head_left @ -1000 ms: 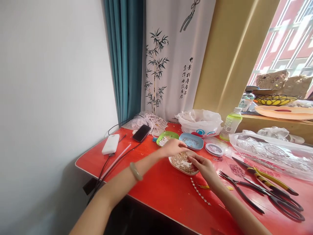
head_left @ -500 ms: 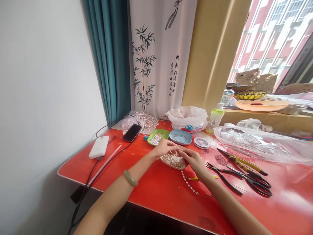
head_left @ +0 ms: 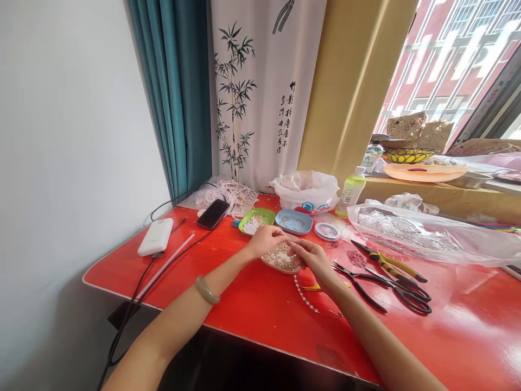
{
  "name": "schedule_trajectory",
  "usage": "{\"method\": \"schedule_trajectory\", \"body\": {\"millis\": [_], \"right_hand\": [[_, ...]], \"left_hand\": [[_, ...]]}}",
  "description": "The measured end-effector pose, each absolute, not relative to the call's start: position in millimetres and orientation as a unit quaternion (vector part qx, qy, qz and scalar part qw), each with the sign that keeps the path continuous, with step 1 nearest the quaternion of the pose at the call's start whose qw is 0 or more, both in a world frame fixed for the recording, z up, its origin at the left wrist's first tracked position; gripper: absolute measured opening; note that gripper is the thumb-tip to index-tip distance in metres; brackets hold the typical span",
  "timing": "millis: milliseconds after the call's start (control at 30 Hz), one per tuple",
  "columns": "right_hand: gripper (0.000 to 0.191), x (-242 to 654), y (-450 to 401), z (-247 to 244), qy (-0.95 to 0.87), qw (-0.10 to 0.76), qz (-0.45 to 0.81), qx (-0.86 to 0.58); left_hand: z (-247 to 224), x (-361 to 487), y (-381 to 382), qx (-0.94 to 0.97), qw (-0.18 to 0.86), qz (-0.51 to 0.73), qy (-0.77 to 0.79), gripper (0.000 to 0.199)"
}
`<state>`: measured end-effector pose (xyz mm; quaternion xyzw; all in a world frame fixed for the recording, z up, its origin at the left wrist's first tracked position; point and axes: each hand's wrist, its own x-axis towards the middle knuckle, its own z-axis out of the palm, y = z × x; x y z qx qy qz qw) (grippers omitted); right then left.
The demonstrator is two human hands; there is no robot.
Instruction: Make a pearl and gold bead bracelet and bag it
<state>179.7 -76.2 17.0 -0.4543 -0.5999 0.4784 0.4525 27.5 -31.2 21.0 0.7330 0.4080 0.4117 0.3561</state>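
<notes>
Both hands meet over a dish of gold-coloured beads (head_left: 280,262). My left hand (head_left: 265,240), with a pale bangle (head_left: 207,290) on its forearm, pinches thumb and fingers together; what lies between them is too small to make out. Close beside it, my right hand (head_left: 310,257) is closed in a pinch at the dish's right side. From under the right hand a beaded strand (head_left: 303,296) of pale beads runs down onto the red table, and its upper end is hidden by the fingers. A green dish (head_left: 266,216) and a blue dish (head_left: 301,227), both with beads, stand just behind.
Right of the hands lie pliers (head_left: 366,290), scissors (head_left: 407,296) and yellow-handled pliers (head_left: 396,267). Behind are a white plastic bag (head_left: 305,190), a bottle (head_left: 352,191) and a spool (head_left: 327,231). On the left are a phone (head_left: 214,214), a power bank (head_left: 156,237) and cables.
The view has shifted, so the scene sits slightly further left and higher. My hands stay together above the bead dish, now a little further apart at the fingertips.
</notes>
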Motion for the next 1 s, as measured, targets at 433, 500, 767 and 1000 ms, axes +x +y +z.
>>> {"method": "schedule_trajectory", "body": {"millis": [433,500,767,1000], "right_hand": [[0.023,184.9,-74.9,20.5,-0.622,0.433,0.473,-0.45],[0.025,185.2,-74.4,20.3,-0.629,0.434,0.472,-0.44],[0.023,184.0,-69.6,15.7,-0.659,0.426,0.446,-0.431],[0.008,186.2,-65.5,10.0,-0.667,0.41,0.398,-0.477]], "left_hand": [[23.5,30.5,-35.6,0.738,0.361,0.429,0.376,0.026],[21.9,29.2,-32.2,0.74,0.36,0.425,0.378,0.028],[23.9,22.4,-29.5,0.78,0.269,0.39,0.41,0.02],[28.7,14.5,-25.9,0.799,0.162,0.352,0.461,0.016]]}}
